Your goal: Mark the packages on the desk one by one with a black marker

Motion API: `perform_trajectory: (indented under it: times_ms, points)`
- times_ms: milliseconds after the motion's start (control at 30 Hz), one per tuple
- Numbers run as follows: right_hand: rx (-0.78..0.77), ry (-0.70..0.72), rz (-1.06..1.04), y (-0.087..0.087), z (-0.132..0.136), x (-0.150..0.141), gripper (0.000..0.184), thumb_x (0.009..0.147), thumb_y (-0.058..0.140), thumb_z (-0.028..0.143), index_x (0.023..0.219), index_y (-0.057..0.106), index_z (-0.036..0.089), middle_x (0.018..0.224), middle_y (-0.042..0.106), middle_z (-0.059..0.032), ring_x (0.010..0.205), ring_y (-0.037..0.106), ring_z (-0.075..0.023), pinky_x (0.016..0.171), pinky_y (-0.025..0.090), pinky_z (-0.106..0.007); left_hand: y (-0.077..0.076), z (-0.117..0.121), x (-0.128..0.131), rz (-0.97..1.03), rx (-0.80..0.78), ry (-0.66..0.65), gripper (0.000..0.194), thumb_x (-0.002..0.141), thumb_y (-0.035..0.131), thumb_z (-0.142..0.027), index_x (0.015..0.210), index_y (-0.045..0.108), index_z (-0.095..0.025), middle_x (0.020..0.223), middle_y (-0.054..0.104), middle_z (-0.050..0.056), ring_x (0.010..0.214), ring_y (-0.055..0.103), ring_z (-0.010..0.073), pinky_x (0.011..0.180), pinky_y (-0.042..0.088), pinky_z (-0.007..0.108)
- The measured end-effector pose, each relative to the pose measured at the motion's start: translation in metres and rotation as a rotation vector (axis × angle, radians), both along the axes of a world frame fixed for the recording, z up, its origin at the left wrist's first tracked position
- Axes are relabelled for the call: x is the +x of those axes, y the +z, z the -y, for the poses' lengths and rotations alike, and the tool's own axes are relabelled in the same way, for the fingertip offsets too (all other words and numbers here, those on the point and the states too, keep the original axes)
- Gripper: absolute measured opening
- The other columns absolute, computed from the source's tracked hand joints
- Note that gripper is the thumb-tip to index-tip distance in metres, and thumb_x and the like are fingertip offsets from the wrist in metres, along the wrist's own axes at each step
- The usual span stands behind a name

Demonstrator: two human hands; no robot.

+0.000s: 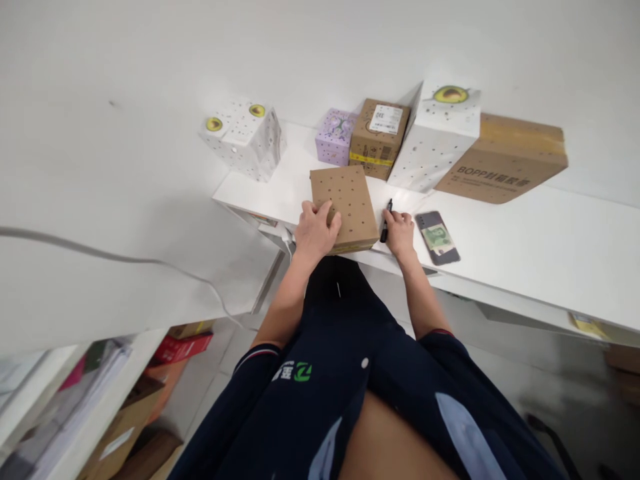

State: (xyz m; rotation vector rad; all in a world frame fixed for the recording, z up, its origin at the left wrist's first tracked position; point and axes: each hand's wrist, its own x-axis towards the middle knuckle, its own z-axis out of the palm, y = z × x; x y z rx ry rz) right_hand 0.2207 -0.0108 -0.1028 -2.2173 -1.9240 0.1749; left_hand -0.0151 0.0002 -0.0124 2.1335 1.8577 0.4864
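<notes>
A flat brown cardboard box [347, 200] dotted with small holes lies near the front edge of the white table [525, 233]. My left hand [315, 230] rests on its near left corner, fingers curled over the edge, gripping it. My right hand [400, 233] sits just right of the box, closed around a black marker pen [387, 219] whose tip points away from me.
A phone [437, 238] with a banknote in its case lies right of my hand. Behind stand a white avocado-print box [247, 137], a lilac box [336, 137], a labelled brown carton [379, 137], a tall white avocado box [440, 137] and a BOPP carton [505, 160]. Shelves with boxes [125, 400] sit lower left.
</notes>
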Motion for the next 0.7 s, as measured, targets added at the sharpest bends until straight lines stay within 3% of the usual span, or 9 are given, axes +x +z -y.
perform_trajectory:
  times_ms: [100, 233, 333, 433, 500, 600, 700]
  points:
    - [-0.040, 0.006, 0.088, -0.001, 0.001, -0.005, 0.054, 0.098, 0.035, 0.017, 0.149, 0.051, 0.022, 0.143, 0.056, -0.0185, 0.124, 0.038, -0.0365, 0.097, 0.041, -0.049, -0.001, -0.002, 0.001, -0.006, 0.019, -0.002, 0.049, 0.099, 0.045, -0.047, 0.140, 0.060, -0.025, 0.125, 0.050, 0.016, 0.112, 0.061, 0.0312, 0.089, 0.053, 0.044]
    - [-0.024, -0.048, 0.031, -0.001, 0.013, 0.004, 0.056, 0.097, 0.036, 0.017, 0.152, 0.048, 0.026, 0.148, 0.053, -0.0156, 0.128, 0.039, -0.0366, 0.101, 0.040, -0.052, -0.001, -0.002, 0.002, -0.028, 0.016, -0.001, 0.050, 0.099, 0.044, -0.046, 0.141, 0.059, -0.024, 0.127, 0.050, 0.017, 0.111, 0.061, 0.0317, 0.088, 0.053, 0.043]
    - [0.067, -0.255, 0.006, -0.002, 0.033, 0.026, 0.055, 0.098, 0.045, 0.032, 0.153, 0.044, 0.023, 0.150, 0.047, -0.0188, 0.132, 0.038, -0.0387, 0.104, 0.038, -0.058, -0.001, -0.001, 0.003, -0.045, 0.014, 0.004, 0.050, 0.098, 0.044, -0.046, 0.141, 0.059, -0.024, 0.128, 0.049, 0.017, 0.111, 0.061, 0.0323, 0.087, 0.053, 0.044]
    - [0.077, -0.516, 0.008, -0.003, 0.054, 0.057, 0.078, 0.087, 0.065, 0.049, 0.155, 0.037, 0.021, 0.156, 0.036, -0.0243, 0.137, 0.033, -0.0443, 0.104, 0.036, -0.065, 0.000, -0.001, 0.004, -0.046, 0.015, 0.004, 0.050, 0.098, 0.043, -0.045, 0.141, 0.059, -0.024, 0.127, 0.049, 0.017, 0.110, 0.061, 0.0327, 0.086, 0.052, 0.044]
    - [0.005, -0.604, -0.022, -0.004, 0.064, 0.076, 0.089, 0.080, 0.072, 0.052, 0.154, 0.036, 0.020, 0.156, 0.036, -0.0253, 0.137, 0.034, -0.0450, 0.105, 0.035, -0.065, 0.000, -0.001, 0.005, -0.039, 0.021, 0.004, 0.050, 0.099, 0.042, -0.045, 0.141, 0.059, -0.024, 0.127, 0.050, 0.017, 0.110, 0.061, 0.0328, 0.087, 0.053, 0.045]
    - [-0.052, -0.565, -0.086, -0.004, 0.070, 0.091, 0.082, 0.079, 0.069, 0.052, 0.150, 0.043, 0.019, 0.147, 0.048, -0.0227, 0.130, 0.042, -0.0412, 0.105, 0.039, -0.059, -0.001, 0.000, 0.005, -0.030, 0.036, 0.009, 0.050, 0.099, 0.043, -0.045, 0.140, 0.060, -0.024, 0.127, 0.050, 0.017, 0.110, 0.061, 0.0320, 0.089, 0.053, 0.045]
    - [-0.006, -0.518, -0.101, -0.001, 0.068, 0.090, 0.077, 0.080, 0.066, 0.047, 0.148, 0.047, 0.017, 0.137, 0.057, -0.0231, 0.123, 0.049, -0.0402, 0.101, 0.043, -0.056, -0.003, 0.004, 0.003, -0.012, 0.047, 0.002, 0.049, 0.099, 0.042, -0.046, 0.141, 0.059, -0.024, 0.129, 0.050, 0.016, 0.113, 0.060, 0.0312, 0.092, 0.053, 0.044]
